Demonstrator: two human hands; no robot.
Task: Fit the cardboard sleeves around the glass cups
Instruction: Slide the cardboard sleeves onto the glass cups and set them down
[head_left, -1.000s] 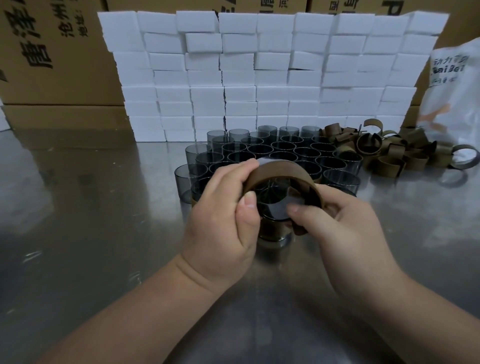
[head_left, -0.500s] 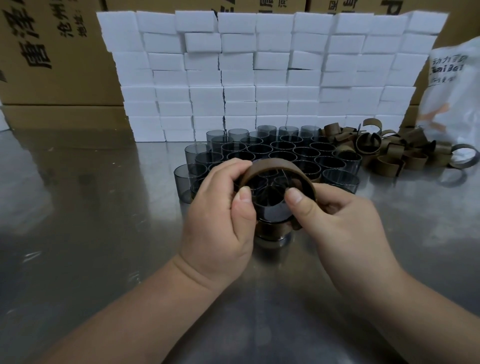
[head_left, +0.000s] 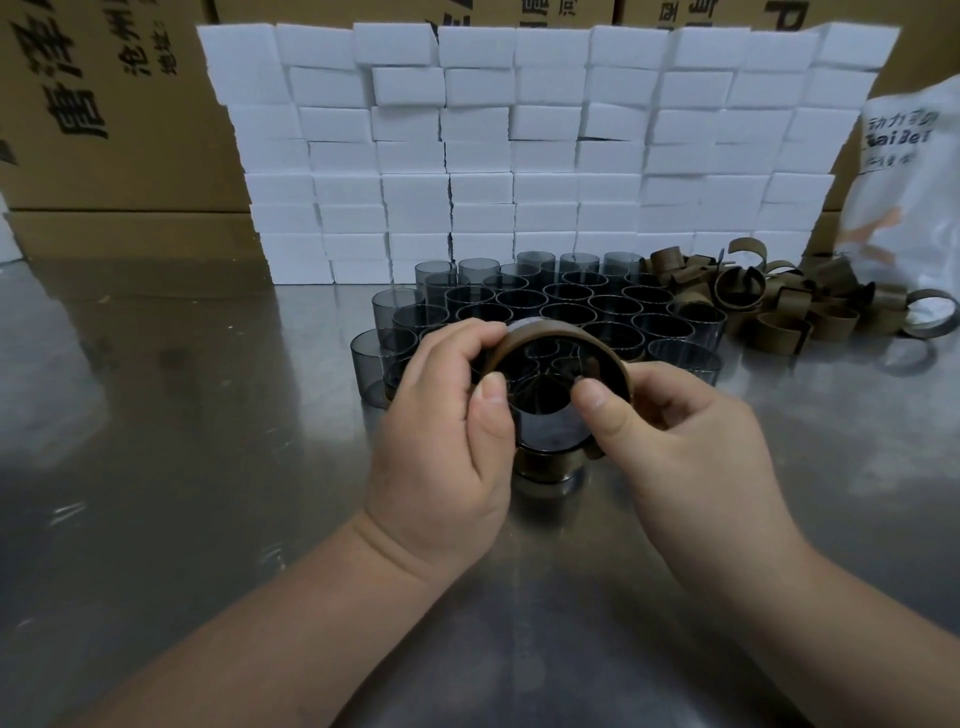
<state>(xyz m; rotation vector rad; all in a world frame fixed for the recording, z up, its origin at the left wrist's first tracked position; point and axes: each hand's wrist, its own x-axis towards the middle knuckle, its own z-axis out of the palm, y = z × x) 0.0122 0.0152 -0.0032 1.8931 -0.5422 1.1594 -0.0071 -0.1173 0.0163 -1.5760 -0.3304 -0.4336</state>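
Sleeve (head_left: 558, 335) sitting at frame centre, ringing the rim of a tilted cup (head_left: 545, 431) | left hand (head_left: 441, 447) pinching its left edge | right hand (head_left: 691, 441) gripping its right side | bare cups (head_left: 571, 306) standing just behind | spare sleeves (head_left: 779, 312) lying piled at right of centre.

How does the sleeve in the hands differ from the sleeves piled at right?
The sleeve in the hands curves round the top of a dark cup; the piled sleeves hold no cups. The left hand and right hand hold the held sleeve above the table; the piled sleeves lie loose on it, several sprung open. Both are brown cardboard bands.
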